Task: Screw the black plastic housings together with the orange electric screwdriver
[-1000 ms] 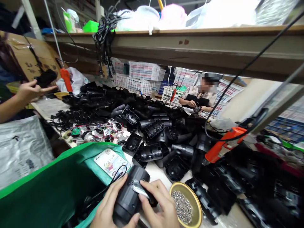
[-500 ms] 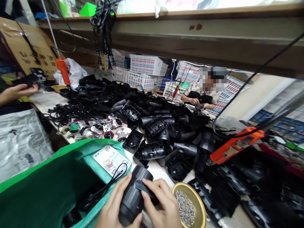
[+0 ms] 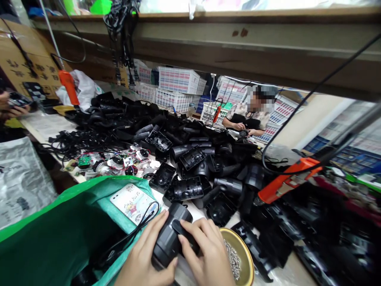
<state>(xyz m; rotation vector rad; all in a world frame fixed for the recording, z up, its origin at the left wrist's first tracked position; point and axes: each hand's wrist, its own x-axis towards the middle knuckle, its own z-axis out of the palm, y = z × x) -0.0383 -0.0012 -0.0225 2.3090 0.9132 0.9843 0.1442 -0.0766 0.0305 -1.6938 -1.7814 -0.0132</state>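
From the head camera, looking down at the near edge of the bench, both hands are on one piece. The left hand point(image 3: 145, 258) is curled round the left flank of a black housing point(image 3: 169, 238), a rounded barrel-shaped shell held just above the bench edge, between the green bag point(image 3: 59, 234) and the brass-coloured bowl point(image 3: 248, 266). The right hand point(image 3: 205, 254) is closed over the top of the housing, fingers bent, pressing a narrow black strip point(image 3: 182, 232) down against the shell. A thin black cord point(image 3: 135, 232) runs from the housing down into the bag.

As for progress, I'd judge this unit about midway. The shell looks joined into a barrel and the strip is being seated, though I can't tell whether it has gone fully home. The small screws point(image 3: 235, 260) in the bowl lie untouched, and the orange power screwdriver point(image 3: 285, 180) hangs to the right with no hand on it, so any fastening looks undone.

A great deal is left on the bench: a heap of open black shell halves point(image 3: 190, 188) just beyond the hands, and a scatter of small circuit boards point(image 3: 119, 163) further left. A printed card point(image 3: 131, 200) lies on the bag's rim. Across the bench a co-worker point(image 3: 250, 119) handles a part, and another person's hand point(image 3: 10, 109) shows at the far left.
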